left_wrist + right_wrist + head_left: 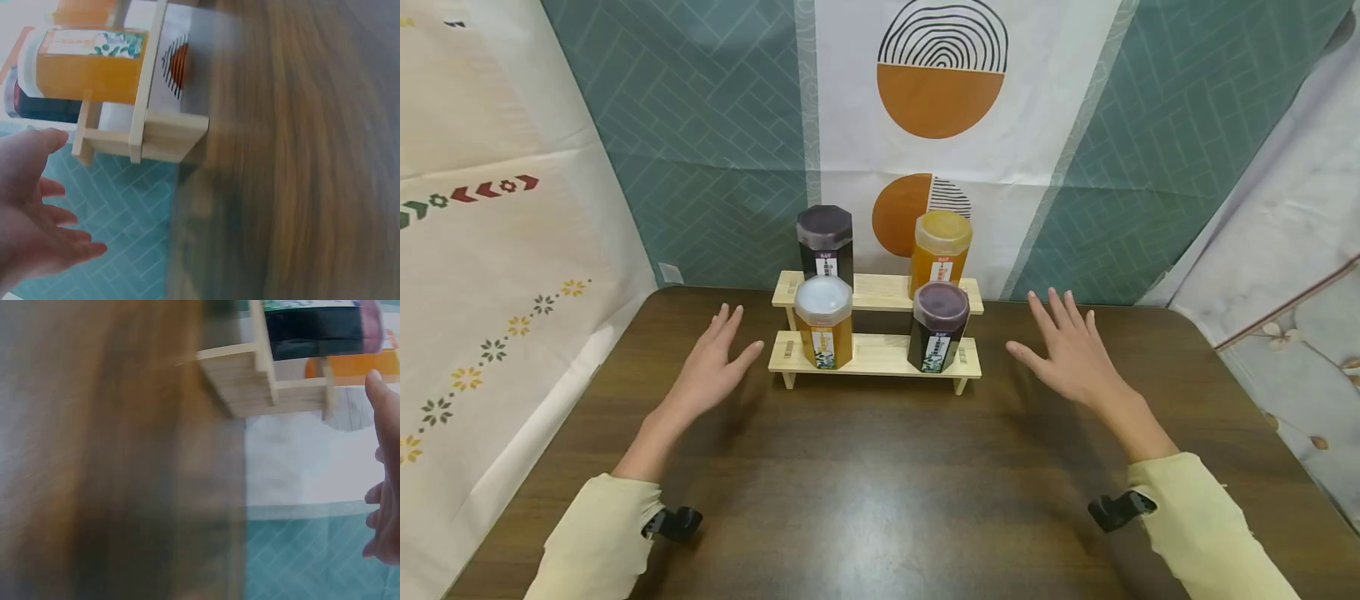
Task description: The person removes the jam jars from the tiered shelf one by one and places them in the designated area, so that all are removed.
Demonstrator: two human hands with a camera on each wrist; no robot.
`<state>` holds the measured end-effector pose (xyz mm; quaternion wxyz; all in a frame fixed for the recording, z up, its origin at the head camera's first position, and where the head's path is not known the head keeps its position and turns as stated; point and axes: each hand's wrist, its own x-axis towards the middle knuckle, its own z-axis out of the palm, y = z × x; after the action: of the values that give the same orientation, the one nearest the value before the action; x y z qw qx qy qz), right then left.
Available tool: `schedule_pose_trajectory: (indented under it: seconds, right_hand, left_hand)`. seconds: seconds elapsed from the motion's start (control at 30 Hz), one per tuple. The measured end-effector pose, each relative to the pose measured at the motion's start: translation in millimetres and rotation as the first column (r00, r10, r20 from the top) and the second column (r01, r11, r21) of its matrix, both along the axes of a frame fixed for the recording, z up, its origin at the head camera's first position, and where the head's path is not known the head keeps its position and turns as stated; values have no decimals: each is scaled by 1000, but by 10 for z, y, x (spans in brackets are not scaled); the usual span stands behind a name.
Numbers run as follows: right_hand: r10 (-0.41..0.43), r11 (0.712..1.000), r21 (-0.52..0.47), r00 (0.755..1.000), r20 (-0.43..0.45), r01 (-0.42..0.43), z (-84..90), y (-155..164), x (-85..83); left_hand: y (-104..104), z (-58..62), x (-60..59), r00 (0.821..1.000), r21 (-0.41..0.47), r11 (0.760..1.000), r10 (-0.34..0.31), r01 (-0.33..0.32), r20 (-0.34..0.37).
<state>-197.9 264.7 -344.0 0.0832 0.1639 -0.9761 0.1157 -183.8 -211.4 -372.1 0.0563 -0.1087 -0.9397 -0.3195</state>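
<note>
A two-step wooden rack stands toward the back of the table, bearing jars with labels. On its lower step are an amber jar with a white lid at left and a dark jar with a purplish lid at right. The upper step carries a dark jar at left and an orange jar with a yellow lid at right. My left hand hovers left of the rack, fingers spread, holding nothing. To the rack's right, my right hand is likewise spread, apart from the jars.
The brown wooden table reaches back to a teal and white patterned cloth hanging behind the rack. Pale printed cloths hang at the left and right. Each sleeve cuff has a small black camera strapped by it.
</note>
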Motion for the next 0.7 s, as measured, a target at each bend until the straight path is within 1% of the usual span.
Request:
schedule_pose_trajectory:
  seconds: [0.13, 0.23, 0.3, 0.37, 0.5, 0.53, 0.57, 0.6, 0.7]
  right_hand:
    - [18, 996, -82, 1000, 19, -17, 172, -64, -133]
    - [42, 988, -151, 998, 38, -35, 314, -130, -227]
    - [62, 978, -200, 997, 51, -50, 409, -185, -280]
    - [86, 965, -255, 994, 66, -66, 498, -245, -335]
    - [120, 926, -370, 987, 109, -72, 648, -388, -459]
    - [132, 912, -403, 983, 124, -72, 678, -427, -489]
    - [142, 898, -434, 980, 139, -68, 706, -468, -518]
    - [152, 883, -464, 977, 151, -66, 729, -509, -548]
    - [190, 832, -551, 964, 184, -59, 790, -625, -629]
  left_hand:
    - [109, -60, -98, 998, 81, 997, -4, 0, 56]
    - [178, -113, -155, 993, 142, 990, -6, -11, 117]
    - [207, -154, -185, 987, 208, 978, -18, -16, 163]
    - [226, -192, -213, 977, 295, 955, -39, -25, 208]
    - [242, -268, -260, 960, 469, 880, -68, -70, 272]
    - [246, -286, -268, 956, 486, 870, -66, -85, 285]
    - [252, -304, -274, 953, 500, 860, -60, -101, 296]
    - [259, -321, -278, 951, 503, 856, -49, -117, 304]
    - [290, -362, -292, 946, 496, 855, -16, -155, 323]
